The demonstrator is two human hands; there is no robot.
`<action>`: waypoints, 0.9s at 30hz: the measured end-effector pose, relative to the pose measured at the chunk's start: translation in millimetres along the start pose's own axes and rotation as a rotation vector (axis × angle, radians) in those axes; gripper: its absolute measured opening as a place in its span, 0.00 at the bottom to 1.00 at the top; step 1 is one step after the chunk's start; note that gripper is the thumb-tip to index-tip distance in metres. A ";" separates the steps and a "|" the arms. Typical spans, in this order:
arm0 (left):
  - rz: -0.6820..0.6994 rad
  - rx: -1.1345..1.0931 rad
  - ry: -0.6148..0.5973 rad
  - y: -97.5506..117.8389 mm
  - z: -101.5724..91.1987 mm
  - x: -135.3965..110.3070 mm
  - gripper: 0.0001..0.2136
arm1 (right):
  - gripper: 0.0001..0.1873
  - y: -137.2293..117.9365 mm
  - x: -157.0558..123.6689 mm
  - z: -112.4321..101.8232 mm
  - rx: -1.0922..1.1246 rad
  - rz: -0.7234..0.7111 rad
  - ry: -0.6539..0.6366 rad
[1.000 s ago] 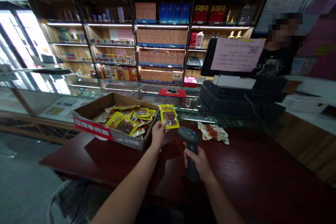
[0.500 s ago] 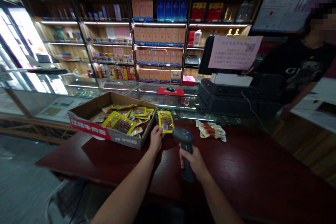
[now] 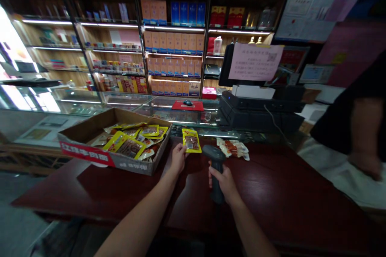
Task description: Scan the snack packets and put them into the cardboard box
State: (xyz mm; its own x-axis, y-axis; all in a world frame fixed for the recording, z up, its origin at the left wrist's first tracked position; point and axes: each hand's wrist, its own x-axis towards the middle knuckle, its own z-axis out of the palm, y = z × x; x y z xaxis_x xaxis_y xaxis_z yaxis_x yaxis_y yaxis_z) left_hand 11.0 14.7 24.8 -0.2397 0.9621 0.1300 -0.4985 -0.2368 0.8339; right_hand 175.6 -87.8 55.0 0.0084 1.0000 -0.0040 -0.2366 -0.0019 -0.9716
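Observation:
My left hand (image 3: 179, 158) is closed on the lower left corner of a yellow snack packet (image 3: 191, 141), held upright above the table with its barcode side toward me. A dark grey barcode scanner (image 3: 214, 153) is in my right hand (image 3: 224, 180), whose fingers wrap round its handle; its head points toward the packet, a small gap apart. Left of my hands stands an open cardboard box (image 3: 135, 167) with several yellow and whitish packets (image 3: 129, 146) inside. Beyond the scanner, to the right, a few clear-and-white packets of brown food (image 3: 233, 148) lie on the table.
The dark red wooden table (image 3: 271, 209) meets a glass counter (image 3: 144, 106). On it are a mouse (image 3: 188, 103) on a red mat, and a monitor with a pink sheet (image 3: 255, 63) above a black cash drawer (image 3: 259, 118). A person (image 3: 358, 124) in black stands at the right.
The view has turned to the right, so the box and shelves shift left. The person at the right has moved. Both hands keep their holds; the scanner's blue light no longer shows.

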 end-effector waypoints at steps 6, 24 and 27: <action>-0.115 -0.023 -0.065 -34.2 37.6 14.7 0.20 | 0.23 -14.8 10.0 -44.7 0.007 -0.034 0.166; 0.155 1.048 -0.058 -84.4 67.3 42.5 0.06 | 0.22 -25.2 14.8 -90.6 0.026 -0.021 0.234; 0.202 1.057 -0.095 -73.4 66.4 36.8 0.05 | 0.23 -22.3 17.0 -83.0 0.029 -0.004 0.210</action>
State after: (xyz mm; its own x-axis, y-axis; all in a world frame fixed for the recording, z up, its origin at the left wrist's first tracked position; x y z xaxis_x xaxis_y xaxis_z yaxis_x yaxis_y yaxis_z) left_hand 94.1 76.4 4.0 -0.1488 0.9355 0.3205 0.5251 -0.1999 0.8272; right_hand 261.7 -71.5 57.0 0.2109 0.9761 -0.0525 -0.2641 0.0052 -0.9645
